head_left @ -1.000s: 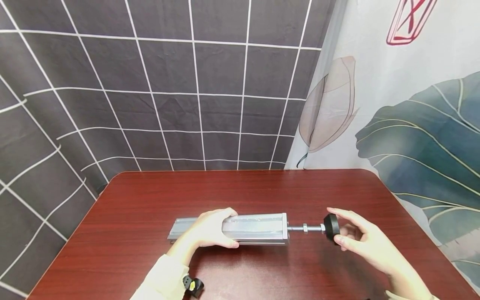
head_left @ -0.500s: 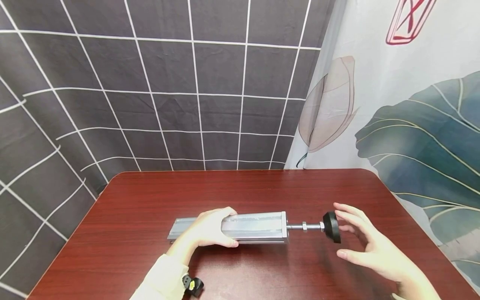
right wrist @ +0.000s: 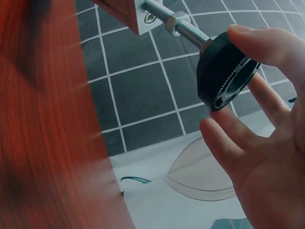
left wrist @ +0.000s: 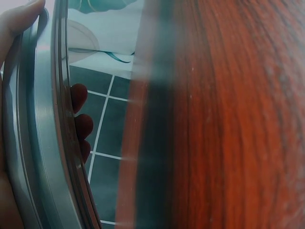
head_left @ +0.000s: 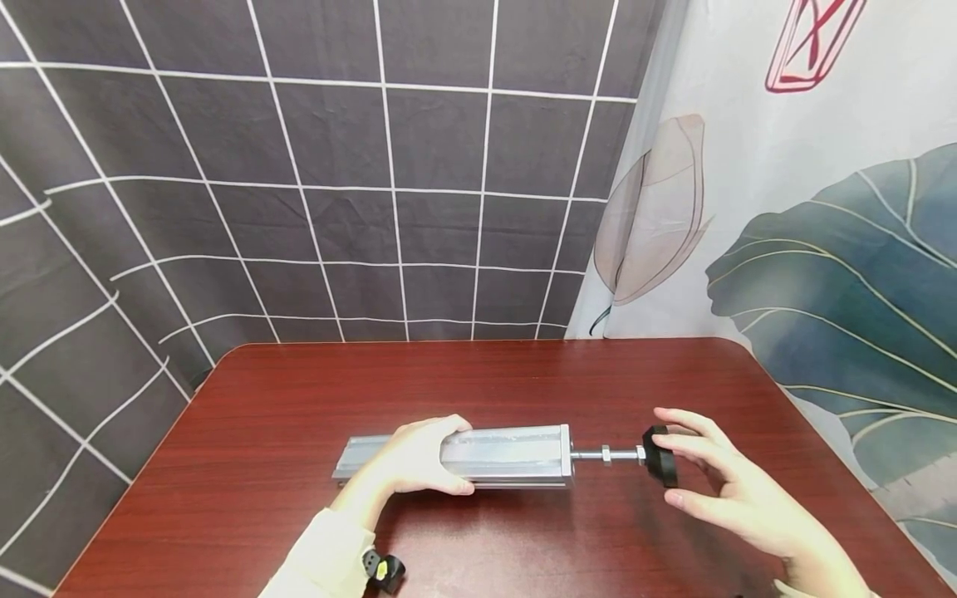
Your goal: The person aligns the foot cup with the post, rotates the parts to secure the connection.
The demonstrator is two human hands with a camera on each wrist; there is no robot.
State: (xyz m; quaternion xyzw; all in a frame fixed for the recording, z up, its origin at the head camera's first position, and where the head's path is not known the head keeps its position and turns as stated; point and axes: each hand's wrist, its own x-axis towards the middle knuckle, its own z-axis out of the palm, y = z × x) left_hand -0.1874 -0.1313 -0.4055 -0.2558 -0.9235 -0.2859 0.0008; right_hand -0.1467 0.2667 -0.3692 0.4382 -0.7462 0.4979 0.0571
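My left hand [head_left: 422,457] grips a long silver aluminium profile [head_left: 516,453] close over the table, thumb on one side and fingertips on the other in the left wrist view. From the profile's right end a threaded rod [right wrist: 191,36] sticks out with a hex nut [right wrist: 175,24] on it. A round black levelling foot [right wrist: 220,71] caps the rod. Around this foot my right hand [head_left: 740,494] is spread, its fingers loosely bent. In the head view one fingertip overlaps the foot, while the thumb lies just below its rim.
The reddish-brown wooden table [head_left: 419,378] has a rounded far edge. Behind it hang a dark grid-patterned curtain [head_left: 441,224] and a white leaf-print curtain [head_left: 815,282]. A small black device [head_left: 385,571] sits by the left sleeve.
The right thumb and fingertips held the foot, then came off it and spread to the right, and now are back around the foot. The left hand keeps its grip on the aluminium profile.
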